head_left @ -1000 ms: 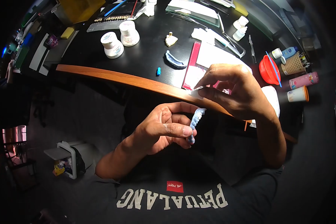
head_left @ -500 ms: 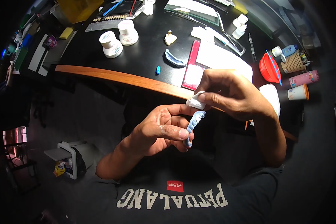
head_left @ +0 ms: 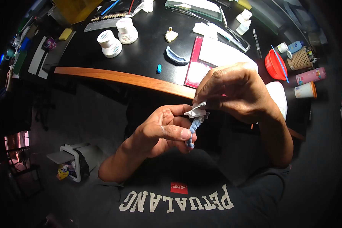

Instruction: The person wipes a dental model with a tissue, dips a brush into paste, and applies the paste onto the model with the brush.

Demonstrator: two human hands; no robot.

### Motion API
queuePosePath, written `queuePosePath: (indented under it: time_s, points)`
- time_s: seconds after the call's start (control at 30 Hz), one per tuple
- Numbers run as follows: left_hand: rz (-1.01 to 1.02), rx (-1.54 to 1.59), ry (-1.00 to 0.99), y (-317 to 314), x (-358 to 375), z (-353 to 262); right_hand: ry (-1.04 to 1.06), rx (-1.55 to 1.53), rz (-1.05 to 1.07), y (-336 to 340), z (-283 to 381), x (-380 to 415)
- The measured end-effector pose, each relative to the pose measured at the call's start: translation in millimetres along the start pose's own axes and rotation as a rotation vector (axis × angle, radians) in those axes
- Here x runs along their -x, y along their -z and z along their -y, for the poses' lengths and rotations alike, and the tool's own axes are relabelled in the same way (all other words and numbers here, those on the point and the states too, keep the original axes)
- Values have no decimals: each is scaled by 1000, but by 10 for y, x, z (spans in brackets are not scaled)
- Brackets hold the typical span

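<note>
Between the thumb and fingers of my left hand (head_left: 159, 131) is a blue dental impression (head_left: 194, 129), an arch with a row of tooth shapes, held upright in front of my shirt. My right hand (head_left: 235, 89) pinches a folded white tissue (head_left: 196, 110) over the upper end of the impression; the tissue covers that end. A second blue curved dental piece (head_left: 176, 57) lies on the black table beyond my hands. Near it sit a small cream-coloured dental model (head_left: 171, 35) and a small blue cap-like piece (head_left: 159, 68).
The wooden table edge (head_left: 125, 78) runs just beyond my hands. Two white jars (head_left: 110, 44) stand at left. A dark red pad (head_left: 193, 62) with white paper, a red bowl (head_left: 274, 65) and a white cup (head_left: 305, 90) are at right. A bin (head_left: 78, 159) stands low at left.
My right hand has brought the tissue down onto the upper end of the impression, which showed uncovered before. My left hand keeps its hold with little movement. The view has shifted slightly.
</note>
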State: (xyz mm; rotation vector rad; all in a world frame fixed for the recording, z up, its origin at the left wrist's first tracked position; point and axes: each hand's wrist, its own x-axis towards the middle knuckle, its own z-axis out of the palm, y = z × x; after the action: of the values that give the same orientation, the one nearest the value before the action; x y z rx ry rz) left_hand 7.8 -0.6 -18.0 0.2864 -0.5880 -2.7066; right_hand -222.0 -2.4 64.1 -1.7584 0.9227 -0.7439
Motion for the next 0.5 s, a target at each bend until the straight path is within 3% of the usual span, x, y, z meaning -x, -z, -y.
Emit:
queuePosePath:
  time_s: [0.5]
  points:
    - [30, 25, -13, 20, -1, -3, 66, 117, 27, 6, 22, -15]
